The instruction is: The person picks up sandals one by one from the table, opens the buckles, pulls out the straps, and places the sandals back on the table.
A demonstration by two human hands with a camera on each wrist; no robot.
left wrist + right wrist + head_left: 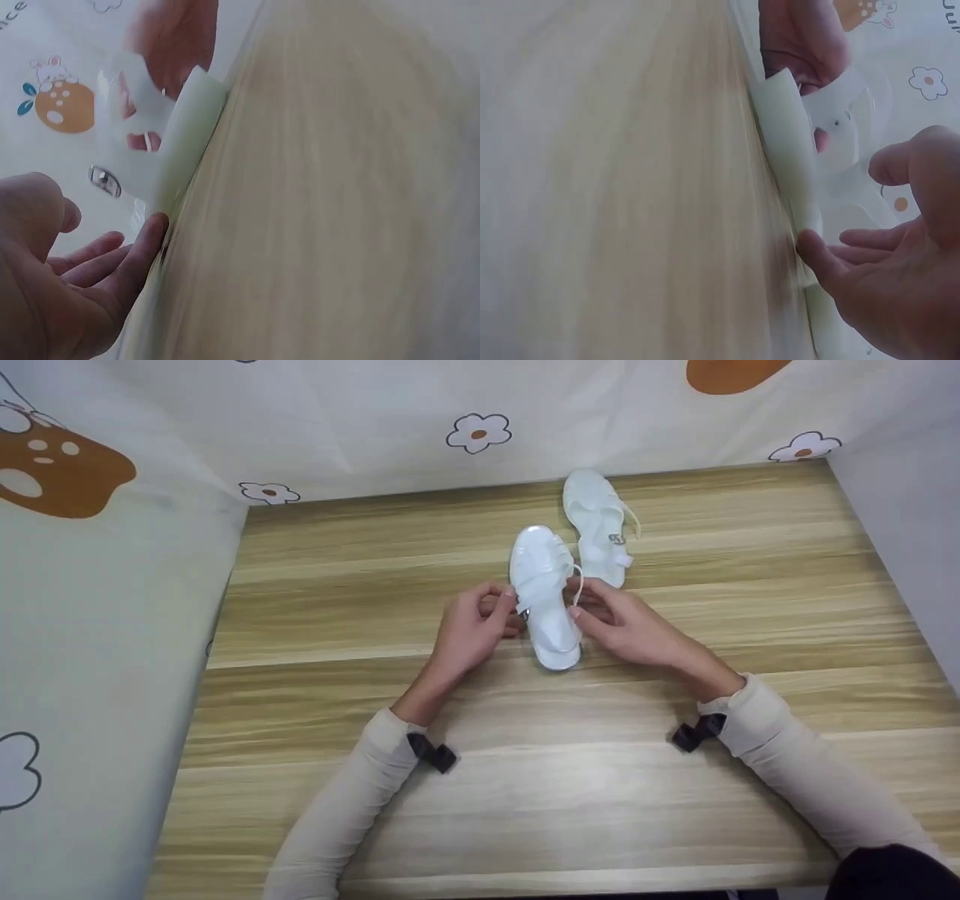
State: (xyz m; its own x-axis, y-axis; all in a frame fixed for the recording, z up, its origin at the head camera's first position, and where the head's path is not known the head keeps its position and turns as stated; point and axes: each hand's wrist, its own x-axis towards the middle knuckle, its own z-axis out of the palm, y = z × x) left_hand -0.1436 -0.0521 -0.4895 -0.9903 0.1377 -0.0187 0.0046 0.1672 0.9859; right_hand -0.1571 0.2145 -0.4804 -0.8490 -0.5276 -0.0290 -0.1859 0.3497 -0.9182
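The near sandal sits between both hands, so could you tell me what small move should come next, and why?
Probably bring the loose strap, pinched by the right hand, across to the buckle at the left hand: the near sandal looks unfastened.

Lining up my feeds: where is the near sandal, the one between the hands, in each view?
Head: near sandal at centre, between left hand and right hand.
Left wrist: upper left, above the fingers.
Right wrist: centre right, above the fingers.
Shared landmark: wooden table, in all three.
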